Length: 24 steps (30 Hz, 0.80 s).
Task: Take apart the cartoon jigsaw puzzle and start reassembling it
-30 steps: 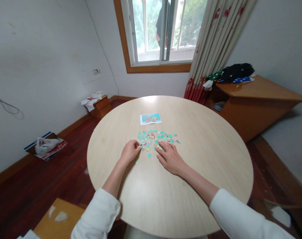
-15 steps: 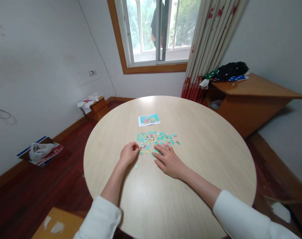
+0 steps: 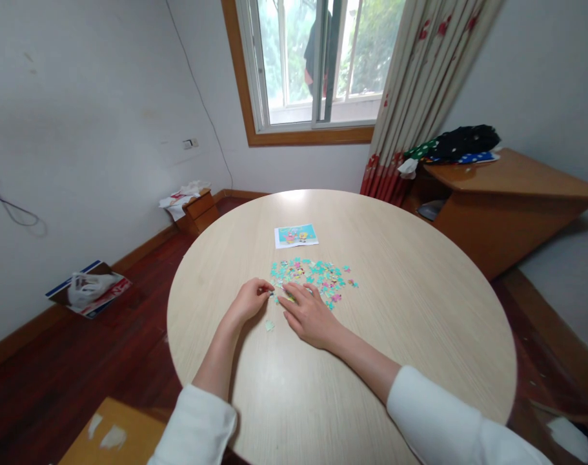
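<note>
Many small jigsaw puzzle pieces, mostly turquoise with some pink and yellow, lie loosely scattered mid-table. My left hand is at the left edge of the pile, thumb and fingers pinched on a small puzzle piece that barely shows. Over the lower part of the pile, my right hand rests palm down with fingers spread, hiding some pieces. A single pale green piece sits apart, just below my left hand. Beyond the pile lies a printed picture sheet with cartoon figures on turquoise.
All this is on a round, pale wooden table. A wooden desk with dark clothes stands at the right, beside a curtain. Behind the window, a person is partly visible. At left are a small cabinet and a plastic bag.
My right hand has slid left across the pile, closer to my left hand, uncovering pieces on the right. My left hand keeps its pinch almost in place. The view has shifted slightly.
</note>
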Each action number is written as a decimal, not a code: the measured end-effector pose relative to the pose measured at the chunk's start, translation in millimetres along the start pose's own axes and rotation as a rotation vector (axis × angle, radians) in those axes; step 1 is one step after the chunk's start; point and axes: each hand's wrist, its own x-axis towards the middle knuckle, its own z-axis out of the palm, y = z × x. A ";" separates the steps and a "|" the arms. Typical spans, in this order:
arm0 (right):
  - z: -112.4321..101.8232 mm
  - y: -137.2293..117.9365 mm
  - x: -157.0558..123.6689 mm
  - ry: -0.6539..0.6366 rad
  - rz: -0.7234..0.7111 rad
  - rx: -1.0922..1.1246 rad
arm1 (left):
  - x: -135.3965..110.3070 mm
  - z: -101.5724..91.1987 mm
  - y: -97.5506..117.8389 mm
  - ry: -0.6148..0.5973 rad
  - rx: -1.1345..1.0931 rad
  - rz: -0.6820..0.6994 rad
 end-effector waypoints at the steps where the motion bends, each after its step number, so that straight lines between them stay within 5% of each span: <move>1: 1.4 -1.3 1.6 0.000 0.002 0.011 | -0.2 -0.4 -1.0 -0.006 -0.001 0.007; 24: 3.0 1.8 0.3 -0.005 0.072 0.030 | -11.9 -10.2 7.2 -0.078 0.047 0.046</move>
